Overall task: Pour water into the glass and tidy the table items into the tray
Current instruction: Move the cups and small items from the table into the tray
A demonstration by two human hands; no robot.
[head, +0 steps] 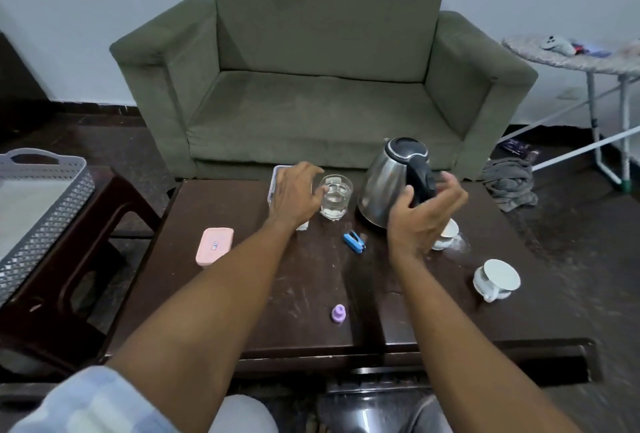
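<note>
A clear glass (335, 197) with water in its lower part stands at the far side of the dark wooden table (304, 294). Just right of it is a steel kettle (384, 183) with a black lid and handle. My left hand (295, 192) hovers with spread fingers beside the glass, thumb close to its left wall, above a white lidded box (275, 183). My right hand (420, 214) is open around the kettle's handle, thumb and fingers apart. The grey perforated tray (52, 210) rests on a stool at the left.
On the table lie a pink lidded box (214, 246), a blue clip (354, 242), a small purple piece (338, 313) and two white cups (497, 279) (450, 231). A green sofa (322, 86) stands behind; an ironing board (588, 58) at right.
</note>
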